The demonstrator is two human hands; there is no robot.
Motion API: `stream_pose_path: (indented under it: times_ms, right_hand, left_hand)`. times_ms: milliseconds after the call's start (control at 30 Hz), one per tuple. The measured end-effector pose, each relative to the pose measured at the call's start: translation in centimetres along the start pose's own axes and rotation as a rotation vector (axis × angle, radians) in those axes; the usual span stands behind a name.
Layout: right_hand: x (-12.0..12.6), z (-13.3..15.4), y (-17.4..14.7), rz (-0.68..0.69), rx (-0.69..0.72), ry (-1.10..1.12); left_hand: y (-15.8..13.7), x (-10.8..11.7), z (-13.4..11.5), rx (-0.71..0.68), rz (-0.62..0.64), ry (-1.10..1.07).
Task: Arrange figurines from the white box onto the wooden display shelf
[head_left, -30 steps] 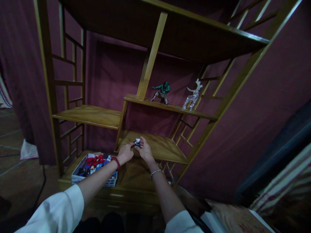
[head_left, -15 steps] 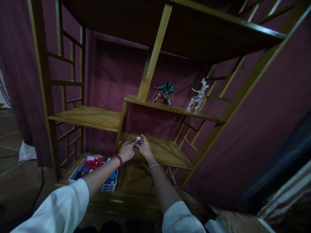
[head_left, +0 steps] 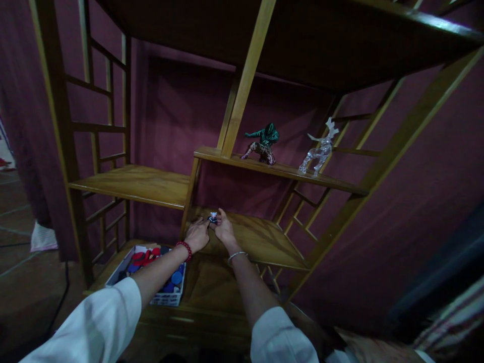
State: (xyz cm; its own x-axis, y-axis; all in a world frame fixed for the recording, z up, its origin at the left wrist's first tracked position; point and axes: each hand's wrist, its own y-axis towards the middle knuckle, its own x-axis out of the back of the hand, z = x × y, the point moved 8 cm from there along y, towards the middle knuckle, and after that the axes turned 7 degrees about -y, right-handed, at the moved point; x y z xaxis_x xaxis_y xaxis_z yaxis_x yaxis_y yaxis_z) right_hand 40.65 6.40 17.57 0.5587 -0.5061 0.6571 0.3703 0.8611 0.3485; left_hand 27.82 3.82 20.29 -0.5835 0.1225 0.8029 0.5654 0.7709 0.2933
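Head view. Left hand [head_left: 197, 236]: one, wearing a red beaded bracelet [head_left: 185, 249]; fingers extended, the tips at the near left side of a small figurine [head_left: 214, 217]. Right hand [head_left: 225, 229]: one, wearing a pale bracelet [head_left: 237, 255]; thumb and fingers about the figurine's right side. Whether either hand gripped it or merely touched it could not be told. Figurine: white head, dark lower part; upright between both hands' fingertips, over the low wooden shelf [head_left: 264, 241]; contact with the board unclear. Left of the left hand and nearer the wearer: one pale basket [head_left: 166, 299] of red, blue and dark pieces, partly covered by the forearm. Above and right of the right hand: one crouching green-topped figure [head_left: 264, 143]; farther right, one clear antlered deer [head_left: 319, 151], both on the upper shelf [head_left: 287, 171].
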Motion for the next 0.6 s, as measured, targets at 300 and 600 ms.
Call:
stream_pose_path:
  times_ms: [300, 600]
  right_hand:
    - [-0.02, 0.50, 0.22, -0.001, -0.026, -0.004]
    - [-0.66, 0.04, 0.75, 0.024, -0.034, -0.081]
  left_hand:
    - [0.74, -0.66, 0.71, 0.032, 0.000, 0.029]
    - [0.66, -0.67, 0.59, 0.027, 0.000, 0.035]
